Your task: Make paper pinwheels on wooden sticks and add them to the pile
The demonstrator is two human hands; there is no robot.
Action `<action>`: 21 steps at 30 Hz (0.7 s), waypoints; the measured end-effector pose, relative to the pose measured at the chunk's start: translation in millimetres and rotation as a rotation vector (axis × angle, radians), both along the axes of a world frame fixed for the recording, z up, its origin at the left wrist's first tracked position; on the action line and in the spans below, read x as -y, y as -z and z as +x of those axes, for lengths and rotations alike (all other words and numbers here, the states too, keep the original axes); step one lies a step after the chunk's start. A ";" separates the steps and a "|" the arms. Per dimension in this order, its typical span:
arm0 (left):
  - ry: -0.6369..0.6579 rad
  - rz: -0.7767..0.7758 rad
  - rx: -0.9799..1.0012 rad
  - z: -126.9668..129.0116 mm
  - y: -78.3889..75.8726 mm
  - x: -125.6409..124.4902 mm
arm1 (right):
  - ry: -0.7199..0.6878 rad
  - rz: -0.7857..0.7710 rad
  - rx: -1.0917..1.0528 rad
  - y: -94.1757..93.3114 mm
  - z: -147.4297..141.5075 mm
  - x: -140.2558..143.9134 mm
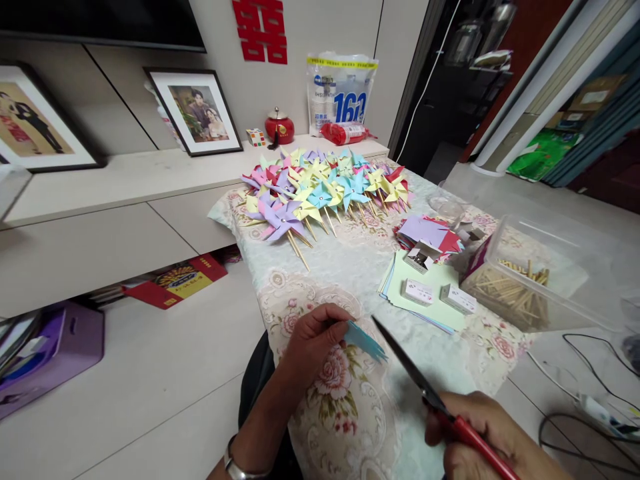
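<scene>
My left hand pinches a small stack of blue paper between thumb and fingers, above the flowered tablecloth. The paper's far edge is split into several layers. In my right hand is a pair of scissors with red handles; the blades look closed and point up and left, with their tip just right of the paper and apart from it. Many finished paper pinwheels on wooden sticks lie in a pile at the far end of the table.
Green paper sheets carry small white boxes. Behind them lie purple and red paper pieces. A clear plastic bin holds wooden sticks on the right. Cables lie on the floor; a white cabinet runs along the left.
</scene>
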State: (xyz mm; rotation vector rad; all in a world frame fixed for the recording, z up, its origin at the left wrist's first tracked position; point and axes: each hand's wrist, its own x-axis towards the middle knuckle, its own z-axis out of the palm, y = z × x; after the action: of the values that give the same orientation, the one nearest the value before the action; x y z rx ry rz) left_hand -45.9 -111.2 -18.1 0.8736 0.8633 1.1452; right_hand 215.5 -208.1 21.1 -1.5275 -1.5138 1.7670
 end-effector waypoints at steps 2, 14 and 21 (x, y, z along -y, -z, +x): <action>0.012 0.018 -0.047 1.6 -1.4 0.3 | 0.103 0.167 0.032 -4.7 -6.9 -8.9; 0.067 0.207 -0.571 21.3 -24.5 27.8 | 0.292 0.657 0.121 -19.2 -60.0 -54.8; 0.064 0.232 -0.619 16.7 -42.4 35.5 | 0.277 0.558 0.036 -19.4 -68.4 -59.7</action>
State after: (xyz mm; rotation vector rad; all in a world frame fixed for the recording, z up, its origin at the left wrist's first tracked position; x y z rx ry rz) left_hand -29.2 -146.6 24.3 1.4795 1.2037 0.9361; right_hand 147.1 -148.3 40.5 -1.3931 -1.5494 1.0499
